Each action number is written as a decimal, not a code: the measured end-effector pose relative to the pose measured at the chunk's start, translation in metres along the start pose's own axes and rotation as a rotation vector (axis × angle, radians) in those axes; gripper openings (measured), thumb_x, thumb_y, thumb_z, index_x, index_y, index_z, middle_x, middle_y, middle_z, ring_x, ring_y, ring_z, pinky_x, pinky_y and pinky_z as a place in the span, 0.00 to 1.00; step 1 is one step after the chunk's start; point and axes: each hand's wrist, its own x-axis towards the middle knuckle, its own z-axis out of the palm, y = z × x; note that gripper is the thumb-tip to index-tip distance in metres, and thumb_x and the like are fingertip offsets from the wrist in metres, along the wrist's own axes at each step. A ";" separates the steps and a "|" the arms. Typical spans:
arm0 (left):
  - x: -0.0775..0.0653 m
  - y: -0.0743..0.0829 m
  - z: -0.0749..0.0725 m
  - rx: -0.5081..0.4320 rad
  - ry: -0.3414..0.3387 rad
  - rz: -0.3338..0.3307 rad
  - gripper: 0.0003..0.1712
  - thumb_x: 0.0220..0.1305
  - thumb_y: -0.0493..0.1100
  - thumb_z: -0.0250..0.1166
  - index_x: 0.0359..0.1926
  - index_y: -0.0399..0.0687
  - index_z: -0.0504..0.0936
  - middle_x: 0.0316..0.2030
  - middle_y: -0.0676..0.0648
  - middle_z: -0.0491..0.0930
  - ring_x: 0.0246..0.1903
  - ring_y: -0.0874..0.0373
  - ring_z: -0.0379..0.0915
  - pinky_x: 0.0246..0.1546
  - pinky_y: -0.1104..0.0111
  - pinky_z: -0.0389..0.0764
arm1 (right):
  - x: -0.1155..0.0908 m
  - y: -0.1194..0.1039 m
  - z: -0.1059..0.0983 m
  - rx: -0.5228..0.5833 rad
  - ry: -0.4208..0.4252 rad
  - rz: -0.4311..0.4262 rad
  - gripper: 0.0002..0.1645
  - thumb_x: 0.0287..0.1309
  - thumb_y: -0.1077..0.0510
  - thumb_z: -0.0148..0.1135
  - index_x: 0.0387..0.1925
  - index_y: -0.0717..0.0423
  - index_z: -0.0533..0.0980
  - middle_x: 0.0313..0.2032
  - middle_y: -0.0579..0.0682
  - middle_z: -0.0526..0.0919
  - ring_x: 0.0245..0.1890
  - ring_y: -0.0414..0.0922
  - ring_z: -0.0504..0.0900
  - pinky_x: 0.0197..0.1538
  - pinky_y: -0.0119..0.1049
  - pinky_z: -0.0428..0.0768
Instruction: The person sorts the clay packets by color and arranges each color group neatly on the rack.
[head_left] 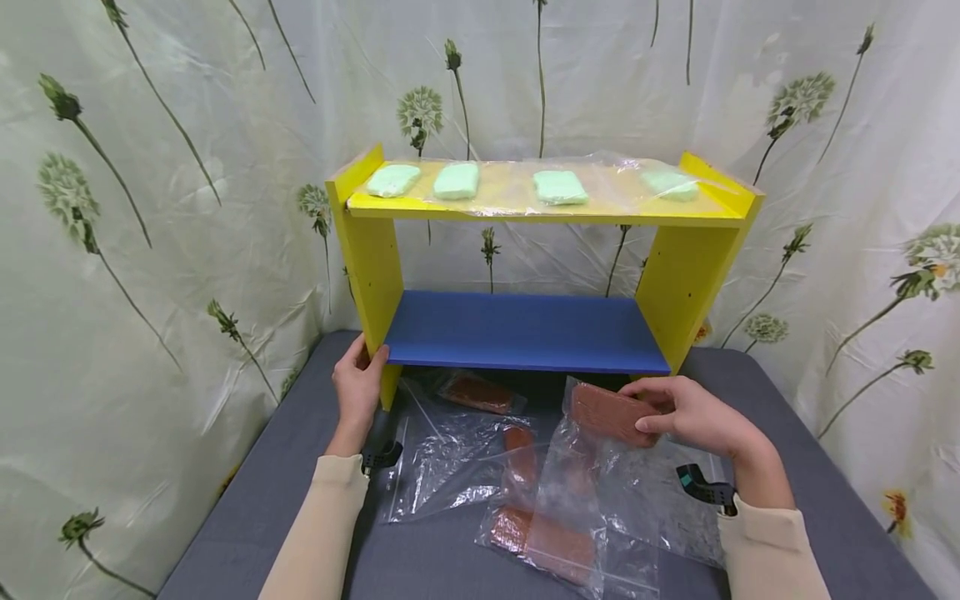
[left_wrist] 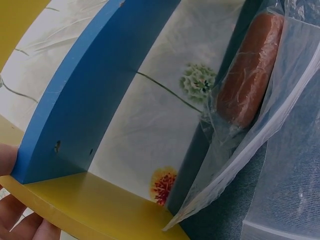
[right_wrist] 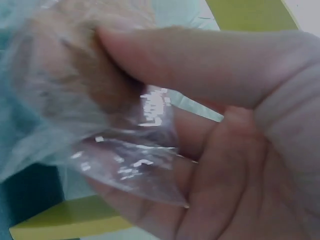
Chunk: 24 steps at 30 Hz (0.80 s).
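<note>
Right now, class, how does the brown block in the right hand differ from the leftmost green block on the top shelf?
Colour: the brown block is reddish brown, the green block pale mint.
Pose: the brown block is tilted in the grip of the right hand, while the green block lies on the top shelf.
Size: the brown block looks longer, the green block shorter.
Both are roughly rectangular.

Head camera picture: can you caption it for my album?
Left hand grips a yellow-and-blue shelf; right hand holds a bagged reddish block.
</note>
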 end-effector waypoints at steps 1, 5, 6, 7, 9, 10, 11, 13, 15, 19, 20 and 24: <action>0.000 0.000 0.000 -0.002 0.000 -0.001 0.26 0.69 0.49 0.68 0.66 0.55 0.79 0.56 0.46 0.82 0.50 0.52 0.81 0.54 0.56 0.80 | 0.001 -0.001 0.000 0.005 0.021 -0.007 0.25 0.64 0.58 0.69 0.62 0.53 0.76 0.47 0.54 0.85 0.41 0.54 0.85 0.39 0.51 0.85; 0.001 -0.001 0.000 -0.007 -0.003 -0.003 0.26 0.68 0.50 0.68 0.66 0.56 0.79 0.56 0.46 0.82 0.51 0.52 0.80 0.54 0.57 0.80 | 0.004 -0.004 0.002 -0.006 0.113 -0.038 0.30 0.65 0.56 0.68 0.67 0.48 0.72 0.49 0.54 0.84 0.42 0.52 0.85 0.39 0.47 0.85; 0.001 -0.001 0.000 -0.009 -0.003 -0.004 0.26 0.68 0.50 0.68 0.66 0.56 0.79 0.56 0.46 0.82 0.51 0.52 0.80 0.54 0.58 0.80 | 0.005 -0.005 0.003 -0.013 0.139 -0.044 0.32 0.65 0.55 0.68 0.69 0.47 0.71 0.49 0.54 0.84 0.43 0.51 0.85 0.39 0.47 0.85; 0.001 -0.001 0.000 -0.011 -0.003 -0.004 0.26 0.68 0.50 0.68 0.66 0.56 0.79 0.56 0.46 0.82 0.51 0.52 0.80 0.54 0.58 0.80 | 0.007 -0.006 0.004 -0.024 0.167 -0.055 0.33 0.66 0.54 0.67 0.70 0.46 0.70 0.50 0.53 0.84 0.43 0.51 0.85 0.39 0.46 0.85; 0.000 -0.002 0.001 -0.012 0.000 -0.006 0.26 0.68 0.50 0.68 0.66 0.55 0.79 0.55 0.46 0.82 0.50 0.52 0.80 0.53 0.59 0.80 | 0.008 -0.007 0.005 -0.051 0.226 -0.071 0.36 0.66 0.52 0.67 0.72 0.42 0.68 0.50 0.52 0.84 0.44 0.49 0.85 0.39 0.44 0.85; 0.001 -0.002 0.000 -0.016 -0.001 -0.007 0.26 0.69 0.50 0.67 0.66 0.55 0.79 0.55 0.45 0.82 0.50 0.52 0.80 0.53 0.60 0.80 | 0.010 -0.009 0.006 -0.064 0.253 -0.083 0.36 0.66 0.52 0.67 0.73 0.41 0.67 0.51 0.52 0.84 0.45 0.48 0.84 0.40 0.43 0.84; 0.001 -0.002 0.000 -0.019 -0.003 -0.009 0.26 0.69 0.50 0.67 0.66 0.55 0.79 0.55 0.45 0.82 0.50 0.52 0.80 0.53 0.61 0.80 | 0.011 -0.009 0.007 -0.073 0.281 -0.092 0.37 0.66 0.52 0.67 0.74 0.39 0.66 0.51 0.51 0.83 0.46 0.48 0.84 0.41 0.42 0.84; 0.001 -0.002 0.000 -0.020 -0.007 -0.013 0.26 0.69 0.49 0.67 0.66 0.55 0.78 0.55 0.44 0.82 0.51 0.51 0.80 0.52 0.61 0.80 | 0.014 -0.011 0.010 -0.085 0.333 -0.116 0.37 0.66 0.52 0.66 0.74 0.37 0.66 0.53 0.52 0.82 0.46 0.47 0.84 0.41 0.40 0.84; 0.001 -0.003 0.001 -0.021 -0.010 -0.015 0.26 0.69 0.49 0.67 0.66 0.54 0.78 0.55 0.43 0.82 0.50 0.51 0.80 0.52 0.61 0.80 | 0.016 -0.012 0.013 -0.077 0.372 -0.147 0.37 0.67 0.54 0.66 0.74 0.37 0.66 0.54 0.54 0.82 0.45 0.46 0.85 0.40 0.40 0.84; 0.001 -0.003 0.002 -0.024 -0.009 -0.010 0.26 0.69 0.50 0.68 0.66 0.55 0.79 0.54 0.45 0.82 0.50 0.52 0.80 0.53 0.58 0.80 | 0.023 -0.012 0.019 -0.055 0.447 -0.205 0.35 0.67 0.57 0.66 0.73 0.40 0.68 0.60 0.56 0.79 0.48 0.48 0.85 0.40 0.36 0.85; 0.001 -0.003 0.001 -0.023 -0.009 -0.008 0.26 0.69 0.50 0.68 0.66 0.55 0.79 0.54 0.45 0.82 0.50 0.52 0.80 0.53 0.57 0.80 | 0.025 -0.012 0.020 -0.046 0.467 -0.213 0.34 0.67 0.57 0.65 0.72 0.40 0.69 0.61 0.55 0.78 0.49 0.49 0.85 0.40 0.35 0.85; 0.001 -0.005 -0.001 -0.028 -0.012 -0.006 0.26 0.68 0.51 0.68 0.66 0.57 0.79 0.54 0.46 0.82 0.50 0.53 0.80 0.54 0.57 0.80 | 0.034 -0.013 0.023 -0.070 0.576 -0.224 0.27 0.68 0.57 0.64 0.67 0.39 0.75 0.63 0.47 0.77 0.57 0.46 0.79 0.47 0.25 0.80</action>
